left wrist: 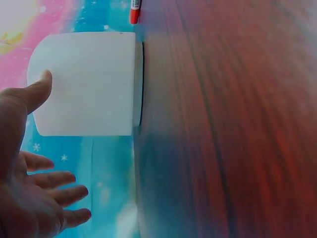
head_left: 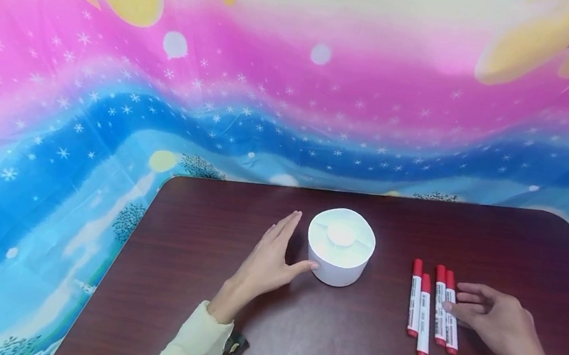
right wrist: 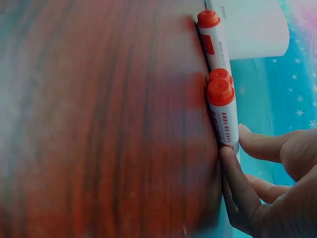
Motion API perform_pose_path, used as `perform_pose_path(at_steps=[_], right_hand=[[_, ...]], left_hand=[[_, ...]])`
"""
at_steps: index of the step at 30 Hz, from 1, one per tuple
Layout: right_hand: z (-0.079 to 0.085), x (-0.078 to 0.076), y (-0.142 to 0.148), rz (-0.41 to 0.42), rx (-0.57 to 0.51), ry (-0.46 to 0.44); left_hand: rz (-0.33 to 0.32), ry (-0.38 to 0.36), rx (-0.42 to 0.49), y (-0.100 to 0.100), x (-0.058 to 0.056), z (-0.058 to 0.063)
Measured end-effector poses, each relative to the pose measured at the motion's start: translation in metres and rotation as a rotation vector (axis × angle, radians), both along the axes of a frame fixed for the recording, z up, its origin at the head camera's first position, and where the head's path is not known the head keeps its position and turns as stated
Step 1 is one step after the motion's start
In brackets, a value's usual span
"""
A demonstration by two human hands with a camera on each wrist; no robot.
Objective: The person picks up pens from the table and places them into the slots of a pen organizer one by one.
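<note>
Likely pickup step; next calls for a secure pinch.
Right hand (head_left: 500,322) part-curled at rightmost red-capped, white plastic-looking marker (head_left: 451,334), can't tell if gripped; left hand (head_left: 271,257) spread, holding nothing, thumb at round white divided container (head_left: 337,274). Marker lies at container's 4 o'clock.

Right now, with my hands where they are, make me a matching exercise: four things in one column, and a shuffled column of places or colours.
Things:
1. Left hand
2. Right hand
3. Round container
4. Four markers

Places or colours:
A. White with red caps
B. At the container's left side
C. All white, between the hands
D. At the marker group's right side

Pairs: 1-B, 2-D, 3-C, 4-A
</note>
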State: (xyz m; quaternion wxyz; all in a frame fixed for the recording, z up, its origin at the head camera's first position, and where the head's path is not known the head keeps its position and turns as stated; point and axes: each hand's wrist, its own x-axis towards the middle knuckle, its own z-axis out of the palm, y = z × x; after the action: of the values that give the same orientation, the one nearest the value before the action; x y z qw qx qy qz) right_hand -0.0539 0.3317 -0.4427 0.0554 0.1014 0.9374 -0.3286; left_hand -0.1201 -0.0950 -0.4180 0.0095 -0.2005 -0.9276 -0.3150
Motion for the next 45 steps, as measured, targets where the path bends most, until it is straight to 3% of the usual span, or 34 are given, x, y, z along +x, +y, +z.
perform_pose_path(at_steps=[9,16,22,38,45], right_hand=[[-0.001,-0.006,0.001,-0.043,-0.241,-0.097],[0.001,-0.005,0.007,-0.016,-0.319,-0.114],[0.009,-0.005,0.009,-0.024,-0.313,-0.084],[0.016,-0.010,0.003,0.020,-0.408,0.029],[0.016,-0.014,-0.001,0.029,-0.534,0.028]], left_hand=[[-0.035,-0.060,0.071,0.006,-0.004,-0.004],[-0.079,-0.042,0.131,0.009,-0.001,-0.007],[-0.023,-0.037,0.134,0.009,0.003,-0.003],[-0.056,-0.044,0.159,0.016,-0.004,-0.001],[-0.055,-0.027,0.172,0.018,-0.005,-0.001]])
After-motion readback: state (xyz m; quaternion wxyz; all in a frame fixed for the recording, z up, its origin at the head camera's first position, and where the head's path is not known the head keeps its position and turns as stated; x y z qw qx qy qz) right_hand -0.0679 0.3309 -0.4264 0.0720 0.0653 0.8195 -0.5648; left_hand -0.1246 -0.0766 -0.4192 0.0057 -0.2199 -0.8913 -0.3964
